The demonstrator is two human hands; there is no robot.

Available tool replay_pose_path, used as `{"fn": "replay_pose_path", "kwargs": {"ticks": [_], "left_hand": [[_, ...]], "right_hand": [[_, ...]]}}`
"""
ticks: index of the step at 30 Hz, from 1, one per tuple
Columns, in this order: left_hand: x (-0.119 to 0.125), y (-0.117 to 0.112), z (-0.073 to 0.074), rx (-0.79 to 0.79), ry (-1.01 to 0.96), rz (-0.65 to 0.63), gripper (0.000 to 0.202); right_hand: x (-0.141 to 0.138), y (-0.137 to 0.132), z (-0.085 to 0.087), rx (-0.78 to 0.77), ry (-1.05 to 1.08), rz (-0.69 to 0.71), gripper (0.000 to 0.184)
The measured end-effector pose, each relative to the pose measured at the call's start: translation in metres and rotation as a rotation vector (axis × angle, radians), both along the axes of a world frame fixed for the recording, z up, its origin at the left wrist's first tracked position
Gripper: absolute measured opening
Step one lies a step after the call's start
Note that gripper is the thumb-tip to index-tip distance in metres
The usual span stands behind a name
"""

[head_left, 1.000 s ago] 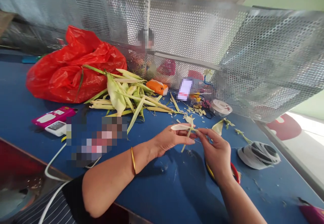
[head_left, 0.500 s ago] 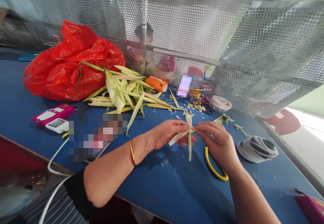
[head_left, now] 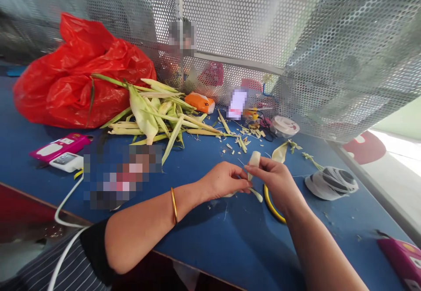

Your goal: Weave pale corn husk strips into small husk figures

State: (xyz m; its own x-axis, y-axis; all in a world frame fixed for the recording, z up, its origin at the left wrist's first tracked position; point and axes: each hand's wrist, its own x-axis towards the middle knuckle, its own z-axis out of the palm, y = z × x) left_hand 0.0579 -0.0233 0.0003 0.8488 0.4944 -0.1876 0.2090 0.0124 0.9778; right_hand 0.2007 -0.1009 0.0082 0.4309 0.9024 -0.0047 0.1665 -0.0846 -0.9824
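My left hand (head_left: 223, 179) and my right hand (head_left: 275, 181) meet over the blue table (head_left: 204, 234), both pinched on a pale leaf strip (head_left: 254, 159). One end of the strip stands up between my fingers, another end (head_left: 256, 193) hangs below them. A gold bangle (head_left: 173, 205) sits on my left wrist. A yellow ring-shaped handle (head_left: 271, 203) lies on the table just under my right hand.
A heap of green-yellow leaves (head_left: 158, 118) lies before a red plastic bag (head_left: 75, 80). A pink device (head_left: 59, 145), a white cable (head_left: 66, 203), an orange object (head_left: 200, 102), a white lid (head_left: 285, 126) and a tape roll (head_left: 330, 181) lie around. Perforated metal screens (head_left: 296, 41) wall the back.
Both hands dropped lower toward the table and turned the strip; its long end, which hung down before, now stands up between my fingers. The view shifted slightly right.
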Motion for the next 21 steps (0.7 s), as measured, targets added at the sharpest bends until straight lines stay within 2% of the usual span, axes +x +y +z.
{"fn": "replay_pose_path", "kwargs": {"ticks": [4, 8, 11, 14, 17, 19, 21], "left_hand": [[-0.001, 0.005, -0.001, 0.205, 0.066, 0.012, 0.021], [-0.002, 0.010, 0.001, 0.303, 0.137, 0.073, 0.026], [-0.002, 0.009, 0.000, 0.347, 0.083, 0.128, 0.026], [-0.001, 0.006, 0.001, 0.170, -0.008, 0.156, 0.025], [0.001, 0.003, 0.004, -0.105, -0.023, 0.214, 0.022], [0.002, 0.003, 0.006, -0.246, -0.027, 0.275, 0.019], [0.002, 0.003, 0.006, -0.366, -0.067, 0.317, 0.015]], "right_hand": [[-0.001, -0.002, 0.006, 0.131, -0.056, -0.075, 0.027], [-0.002, -0.006, 0.011, 0.185, -0.188, -0.185, 0.022], [-0.005, -0.008, 0.010, 0.225, -0.311, -0.218, 0.017], [-0.009, -0.011, 0.006, 0.325, -0.510, -0.255, 0.010], [-0.013, -0.012, 0.003, 0.468, -0.897, -0.289, 0.005], [-0.016, -0.013, 0.002, 0.544, -1.187, -0.252, 0.005], [-0.020, -0.012, 0.001, 0.575, -1.345, -0.211, 0.007]]}}
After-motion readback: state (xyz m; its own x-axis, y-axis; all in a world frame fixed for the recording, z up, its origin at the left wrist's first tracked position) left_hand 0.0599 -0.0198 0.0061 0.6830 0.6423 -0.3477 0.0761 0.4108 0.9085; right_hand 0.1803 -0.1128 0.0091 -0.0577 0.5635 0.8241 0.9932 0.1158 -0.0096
